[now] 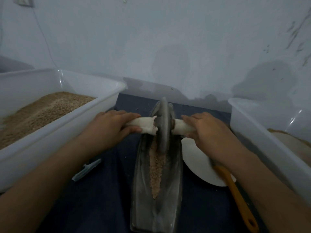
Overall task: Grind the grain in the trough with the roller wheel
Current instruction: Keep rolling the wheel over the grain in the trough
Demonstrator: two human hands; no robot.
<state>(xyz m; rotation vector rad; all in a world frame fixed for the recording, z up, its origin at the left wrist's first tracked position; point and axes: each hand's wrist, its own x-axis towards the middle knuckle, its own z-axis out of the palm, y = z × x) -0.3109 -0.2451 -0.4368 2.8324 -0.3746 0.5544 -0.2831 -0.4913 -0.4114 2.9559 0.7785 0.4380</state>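
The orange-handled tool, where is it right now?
In the head view it lies at the lower right, its orange handle running from the white plate toward the camera, between the trough and right-hand bin.

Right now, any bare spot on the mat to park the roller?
Bare dark mat between the left bin and the trough, nearer than the grey clip. Right of the trough is crowded: white plate, orange-handled tool, right bin.

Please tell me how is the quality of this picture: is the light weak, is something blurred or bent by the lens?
Head view: the light is dim and bluish, with soft shadows on the wall; the wide lens bows the left tub and right tub; glare streaks mark both rims; the right hand and roller wheel look slightly soft; the grain stays readable.
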